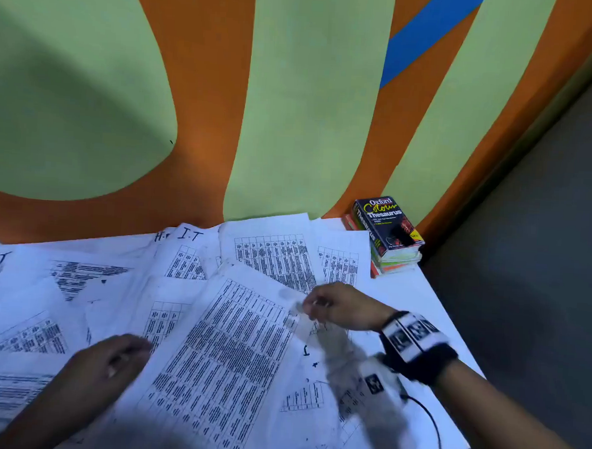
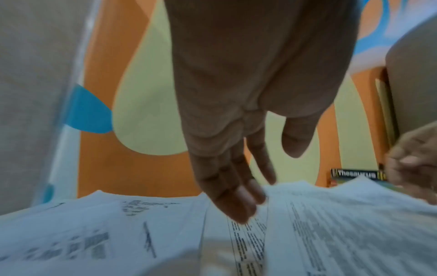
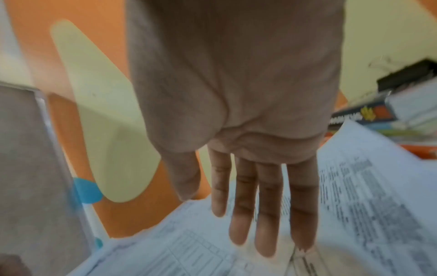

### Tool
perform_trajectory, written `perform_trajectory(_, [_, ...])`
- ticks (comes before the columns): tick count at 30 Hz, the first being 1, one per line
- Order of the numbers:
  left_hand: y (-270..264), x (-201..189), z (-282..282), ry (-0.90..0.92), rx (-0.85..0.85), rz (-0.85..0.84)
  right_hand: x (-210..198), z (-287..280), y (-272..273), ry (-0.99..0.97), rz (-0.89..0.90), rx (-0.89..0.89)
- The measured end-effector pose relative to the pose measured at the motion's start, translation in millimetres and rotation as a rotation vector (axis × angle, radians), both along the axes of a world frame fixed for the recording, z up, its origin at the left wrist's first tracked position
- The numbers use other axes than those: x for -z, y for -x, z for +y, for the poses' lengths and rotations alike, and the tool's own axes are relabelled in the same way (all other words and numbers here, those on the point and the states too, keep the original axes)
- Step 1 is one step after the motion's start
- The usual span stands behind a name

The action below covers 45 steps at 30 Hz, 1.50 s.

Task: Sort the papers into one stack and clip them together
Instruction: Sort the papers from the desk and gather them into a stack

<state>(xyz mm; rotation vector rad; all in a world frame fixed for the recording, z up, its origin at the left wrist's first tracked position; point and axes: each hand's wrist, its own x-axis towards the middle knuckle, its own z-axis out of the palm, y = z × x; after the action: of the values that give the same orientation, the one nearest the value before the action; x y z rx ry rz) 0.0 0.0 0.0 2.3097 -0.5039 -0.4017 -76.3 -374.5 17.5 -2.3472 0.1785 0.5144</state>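
Note:
Several white printed sheets [image 1: 233, 341] lie scattered and overlapping across the white table [image 1: 417, 296]. My left hand [image 1: 133, 349] is at the lower left, fingers straight, its fingertips [image 2: 238, 209] touching the left edge of the large table-printed sheet [image 2: 343, 233]. My right hand [image 1: 314, 306] is over that sheet's far right corner; in the right wrist view its fingers [image 3: 264, 214] stretch straight down over the papers [image 3: 378, 196] and hold nothing. Both hands are motion-blurred. No clip shows in any view.
A stack of books topped by a black thesaurus [image 1: 390, 232] stands at the table's back right corner. The orange and green wall [image 1: 293, 121] rises right behind the table. The table's right edge drops to dark floor [image 1: 542, 271]. A black cable [image 1: 430, 416] hangs by my right wrist.

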Motion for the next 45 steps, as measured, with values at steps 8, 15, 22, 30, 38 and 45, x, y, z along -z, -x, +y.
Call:
perform_trajectory(8, [-26,33,-37,-0.41,0.044,0.019,38,38,-62,0.35,0.063,0.047])
perform_trajectory(15, [-24,44,-56,-0.551,0.078,-0.03,43,46,-64,0.277,-0.047,0.121])
perform_trajectory(22, [-28,49,-57,-0.25,-0.038,0.157,36,40,-68,0.134,-0.186,0.194])
perform_trajectory(30, [-38,19,-21,0.038,-0.268,0.082,20,-2,-89,0.289,-0.133,0.575])
perform_trajectory(38, [-46,41,25,0.035,-0.461,0.171,56,5,-85,0.315,0.154,0.617])
perform_trajectory(45, [-42,51,18,0.089,-0.452,0.199,54,-7,-73,0.143,-0.064,0.885])
